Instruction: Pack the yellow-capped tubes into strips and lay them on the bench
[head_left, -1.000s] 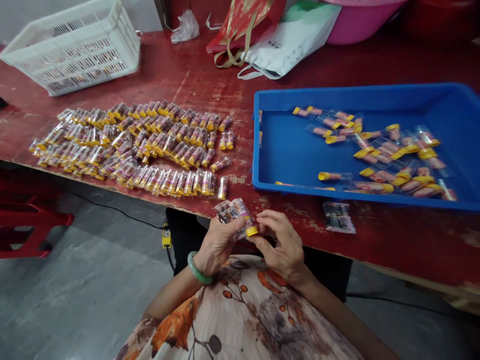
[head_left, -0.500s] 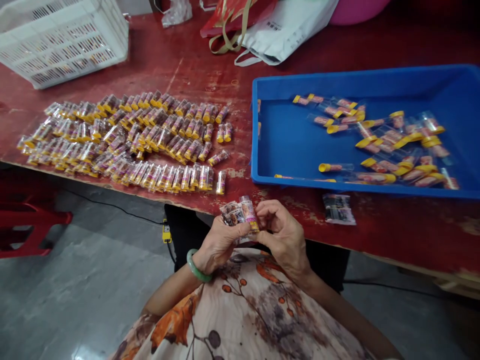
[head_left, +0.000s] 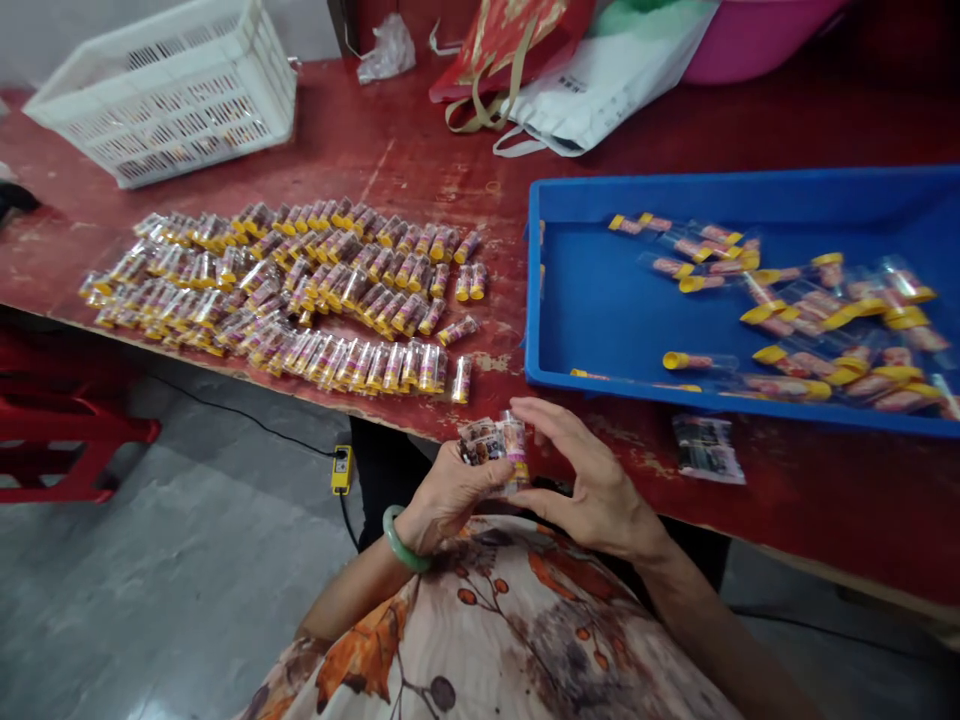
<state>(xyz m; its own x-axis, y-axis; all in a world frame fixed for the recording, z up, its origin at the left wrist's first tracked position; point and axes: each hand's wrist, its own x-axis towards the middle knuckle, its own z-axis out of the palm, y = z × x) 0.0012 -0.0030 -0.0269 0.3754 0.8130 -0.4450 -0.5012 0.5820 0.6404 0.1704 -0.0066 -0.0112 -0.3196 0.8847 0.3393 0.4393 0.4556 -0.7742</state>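
Observation:
My left hand (head_left: pixel 454 490), with a green bangle at the wrist, is closed around a small stack of printed plastic packets (head_left: pixel 481 440) and a small clear tube (head_left: pixel 514 440) with a printed label and a yellow end. The tube stands upright along the right side of the packets. My right hand (head_left: pixel 589 475) spans this tube lengthwise, its fingertips at the top end and its thumb at the bottom. Just beyond my hands, many similar yellow-capped tubes (head_left: pixel 352 360) lie in rows on the red table (head_left: pixel 495 395). One tube (head_left: pixel 461 380) stands a little apart at the row's right end.
A blue tray (head_left: pixel 600 310) at the right holds yellow-capped tubes with pinkish contents. A dark printed packet (head_left: pixel 709 448) lies before it. At the back are a white crate (head_left: pixel 195 110), a red bag (head_left: pixel 510 45), a white bag (head_left: pixel 600 105) and a pink basin (head_left: pixel 757 40).
The fingers of my right hand have uncurled and stretched to the tube's top end, its thumb staying low. My left hand keeps its hold. The whole view has shifted slightly.

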